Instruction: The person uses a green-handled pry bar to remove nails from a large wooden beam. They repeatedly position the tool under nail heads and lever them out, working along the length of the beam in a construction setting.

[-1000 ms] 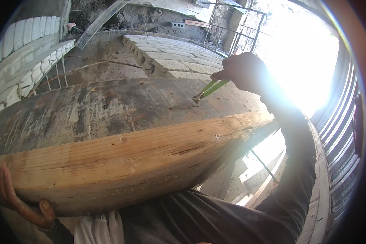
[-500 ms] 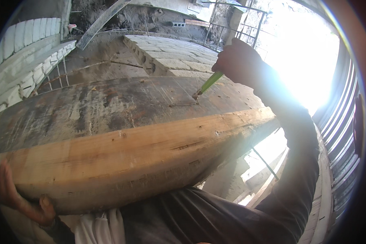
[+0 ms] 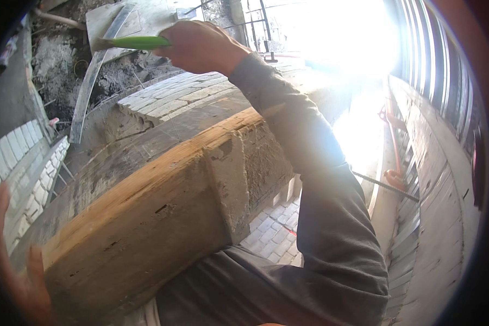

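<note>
A thick, weathered wooden beam [image 3: 146, 217] runs across the lower left, resting against my body. My left hand [image 3: 11, 271] is at its near end on the lower left, fingers spread along the beam's edge. My right hand [image 3: 201, 46] is raised at the top centre, arm stretched out in a grey sleeve. It grips a tool with a green handle [image 3: 138, 42] that points left; a flat grey blade [image 3: 100, 43] shows at its tip.
Below lies a brick-paved surface [image 3: 168, 98] and a curved white brick wall [image 3: 22, 157]. A long metal strip [image 3: 87, 92] leans over rubble at the upper left. Corrugated metal sheeting [image 3: 440, 179] lines the right side. Strong sunlight washes out the upper right.
My right hand has lifted the green-handled tool off the beam's top and swung it up and to the left. The view has tilted, so the beam now slopes steeply.
</note>
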Action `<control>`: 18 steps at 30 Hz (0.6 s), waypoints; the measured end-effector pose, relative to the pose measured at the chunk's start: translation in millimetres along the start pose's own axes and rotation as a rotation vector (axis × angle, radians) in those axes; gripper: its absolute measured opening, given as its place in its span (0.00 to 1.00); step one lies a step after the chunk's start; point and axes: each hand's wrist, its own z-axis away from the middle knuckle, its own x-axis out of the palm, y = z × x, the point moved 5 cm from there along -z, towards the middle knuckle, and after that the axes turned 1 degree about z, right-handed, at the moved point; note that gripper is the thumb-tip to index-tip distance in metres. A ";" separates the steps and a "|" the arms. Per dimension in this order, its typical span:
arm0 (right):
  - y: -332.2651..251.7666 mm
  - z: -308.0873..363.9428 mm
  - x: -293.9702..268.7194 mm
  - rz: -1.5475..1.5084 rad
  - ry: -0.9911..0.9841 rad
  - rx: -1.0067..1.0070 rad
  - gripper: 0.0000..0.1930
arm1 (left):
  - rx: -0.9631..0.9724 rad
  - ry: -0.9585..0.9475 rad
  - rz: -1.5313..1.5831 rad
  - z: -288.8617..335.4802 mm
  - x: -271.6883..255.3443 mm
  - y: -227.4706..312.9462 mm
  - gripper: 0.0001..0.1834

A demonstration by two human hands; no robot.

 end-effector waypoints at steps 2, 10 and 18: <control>-22.9 10.5 -17.5 -0.177 0.135 -0.069 0.18 | 0.095 -0.129 0.039 -45.8 4.6 17.3 0.32; -92.4 72.7 -32.3 -0.544 0.513 -0.122 0.13 | -0.050 -0.132 1.499 -165.0 89.2 73.1 0.36; -42.0 81.8 -3.5 -0.557 0.128 0.001 0.23 | -0.238 -0.378 1.193 -178.4 143.1 54.1 0.27</control>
